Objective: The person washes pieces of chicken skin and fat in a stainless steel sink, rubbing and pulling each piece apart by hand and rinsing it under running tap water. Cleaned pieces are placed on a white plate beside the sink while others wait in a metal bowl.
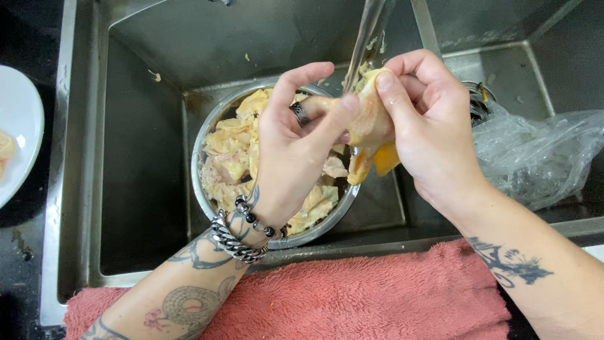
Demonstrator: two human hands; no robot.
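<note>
Dull, scratched steel sink (pixel 145 189), shiny metal bowl (pixel 204 135), slick raw chicken piece (pixel 371 135), crinkled clear plastic bag (pixel 541 157), nubby pink towel (pixel 377 296).

Pale yellow raw chicken piece (pixel 371 135), deeper orange patch at its near end. Round silver steel bowl (pixel 207 135) holds more pale yellow and pinkish-cream chicken scraps (pixel 229 160). Dull grey stainless steel sink (pixel 145 157), small yellow flecks on its far wall. Salmon-pink terry towel (pixel 365 296) along the near edge. Clear, whitish crumpled plastic bag (pixel 535 154) at right. White round plate (pixel 19 126) at far left on a black bench (pixel 25 38). Left hand (pixel 292 148) wears a dark silver ring; wrist has a silver chain bracelet (pixel 233 242) and a black-and-silver bead bracelet (pixel 255 220); forearm has grey-blue line tattoos with a pink flower. Right forearm has a dark blue tattoo (pixel 509 261).
</note>
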